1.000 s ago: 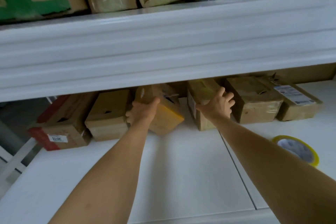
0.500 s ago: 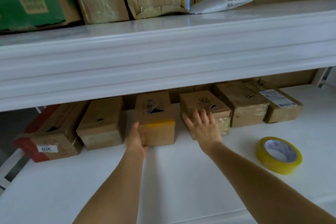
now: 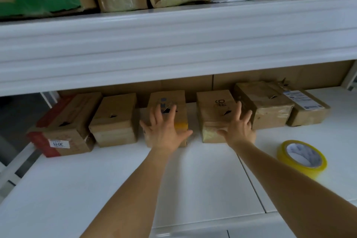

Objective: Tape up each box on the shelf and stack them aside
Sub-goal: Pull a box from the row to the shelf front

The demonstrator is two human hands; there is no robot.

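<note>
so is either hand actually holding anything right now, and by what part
Nothing is gripped. The left hand lies spread and flat on the yellow-taped box, the right hand on the box marked 9#. The tape roll lies untouched.

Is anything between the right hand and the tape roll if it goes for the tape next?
Nothing visible. The right hand rests with spread fingers on the box marked 9#, and the yellow tape roll lies flat to its right on the white shelf, with only bare shelf between them.
</note>
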